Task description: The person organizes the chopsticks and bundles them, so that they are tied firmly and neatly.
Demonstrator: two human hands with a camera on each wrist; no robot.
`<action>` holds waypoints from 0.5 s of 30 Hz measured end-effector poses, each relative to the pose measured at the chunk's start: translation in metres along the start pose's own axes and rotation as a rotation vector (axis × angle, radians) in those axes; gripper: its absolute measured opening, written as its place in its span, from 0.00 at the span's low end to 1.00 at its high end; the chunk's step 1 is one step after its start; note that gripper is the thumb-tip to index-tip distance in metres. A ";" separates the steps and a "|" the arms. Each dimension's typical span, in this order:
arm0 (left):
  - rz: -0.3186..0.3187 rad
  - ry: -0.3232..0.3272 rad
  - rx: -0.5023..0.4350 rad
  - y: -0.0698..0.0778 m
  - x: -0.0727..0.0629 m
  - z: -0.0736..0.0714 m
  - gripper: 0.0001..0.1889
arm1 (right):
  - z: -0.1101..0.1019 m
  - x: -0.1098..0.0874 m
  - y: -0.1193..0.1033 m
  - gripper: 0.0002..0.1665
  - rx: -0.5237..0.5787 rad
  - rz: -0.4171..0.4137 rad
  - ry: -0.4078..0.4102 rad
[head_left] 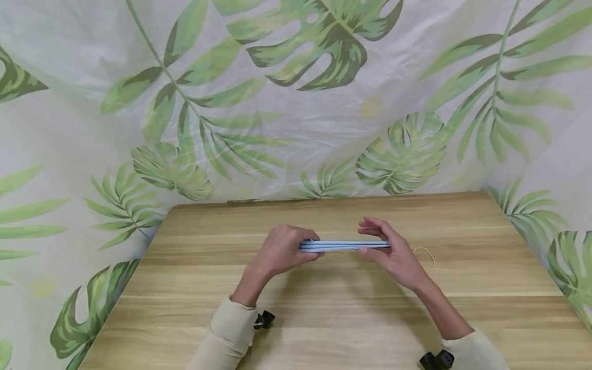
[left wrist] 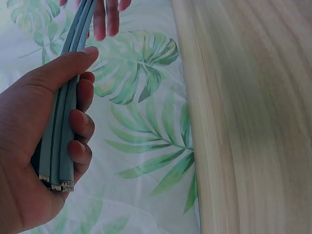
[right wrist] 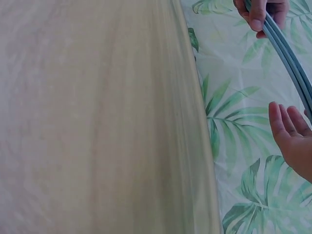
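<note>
A bundle of long, slim, pale-blue strips (head_left: 342, 246) spans the gap between my hands, above the table. My left hand (head_left: 281, 252) grips its left end, with the thumb on one side and curled fingers on the other. In the left wrist view, the strips (left wrist: 62, 131) lie lengthwise together and show beige, rough-looking ends; their exact kind is unclear. The bundle's other end meets my right hand (head_left: 401, 259) between thumb and palm. The fingers of that hand stand loosely extended, away from the strips, as the right wrist view also shows.
A thin yellow loop (head_left: 425, 257), like a rubber band, lies on the wooden table (head_left: 342, 329) just right of my right hand. Behind the table hangs a leaf-patterned cloth (head_left: 324, 123). Small black devices (head_left: 437, 359) sit at both cuffs.
</note>
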State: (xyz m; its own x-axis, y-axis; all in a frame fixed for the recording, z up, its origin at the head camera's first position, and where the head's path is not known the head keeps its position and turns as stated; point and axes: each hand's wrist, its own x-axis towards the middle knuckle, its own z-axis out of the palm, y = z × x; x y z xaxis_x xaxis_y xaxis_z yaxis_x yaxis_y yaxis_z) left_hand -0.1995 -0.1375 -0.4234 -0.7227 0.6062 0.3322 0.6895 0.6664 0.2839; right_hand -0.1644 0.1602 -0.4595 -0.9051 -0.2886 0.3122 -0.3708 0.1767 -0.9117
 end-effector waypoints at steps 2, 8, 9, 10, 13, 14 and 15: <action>0.006 0.000 0.002 0.002 0.000 0.001 0.08 | 0.002 0.000 0.000 0.40 0.010 -0.001 0.010; 0.016 -0.018 -0.009 0.002 0.000 0.004 0.08 | 0.003 -0.002 0.001 0.49 -0.051 -0.001 0.021; 0.014 -0.020 -0.008 0.002 0.000 0.004 0.08 | 0.002 -0.002 0.001 0.51 -0.056 -0.003 0.020; 0.010 -0.022 -0.009 0.001 0.001 0.003 0.08 | 0.002 -0.002 0.001 0.53 -0.044 -0.009 0.019; -0.006 -0.025 -0.009 -0.002 0.000 0.001 0.09 | 0.001 -0.002 0.001 0.58 -0.016 -0.025 0.011; -0.012 -0.023 -0.009 -0.003 0.000 0.000 0.09 | 0.001 -0.002 0.001 0.59 -0.009 -0.026 0.004; -0.017 -0.019 -0.010 -0.004 -0.001 -0.001 0.09 | 0.000 -0.002 0.002 0.60 -0.007 -0.023 -0.002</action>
State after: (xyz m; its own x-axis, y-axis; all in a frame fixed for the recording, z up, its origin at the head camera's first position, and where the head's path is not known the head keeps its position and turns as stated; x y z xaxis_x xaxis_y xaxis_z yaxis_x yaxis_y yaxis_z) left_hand -0.2016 -0.1411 -0.4238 -0.7350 0.6029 0.3102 0.6775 0.6722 0.2986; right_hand -0.1630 0.1613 -0.4619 -0.8958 -0.2948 0.3327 -0.3931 0.1762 -0.9024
